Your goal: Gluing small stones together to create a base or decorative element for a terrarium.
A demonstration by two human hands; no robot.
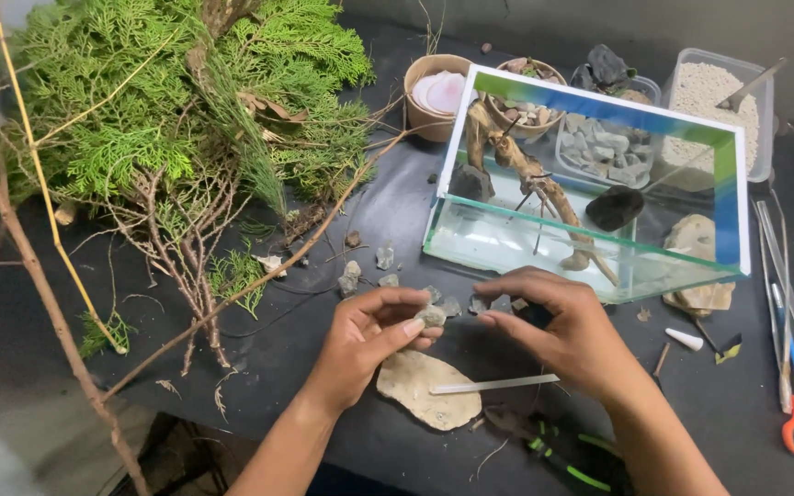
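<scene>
Black tabletop [342, 276] lay strewn with greenery; her left hand [365, 340] pinched a small grey stone [431, 316] between thumb and fingers, before the glass tank [590, 184], right hand's [567, 331] fingertips nearly together beside it, holding nothing visible.

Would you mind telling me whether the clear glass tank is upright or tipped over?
Tipped: the clear glass tank leans on the table, its open mouth facing the camera, with brown driftwood inside.

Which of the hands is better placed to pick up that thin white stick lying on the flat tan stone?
Probably the right hand: it hovers just above the white stick with nothing visible in its fingers. The left hand pinches a small grey stone.
</scene>
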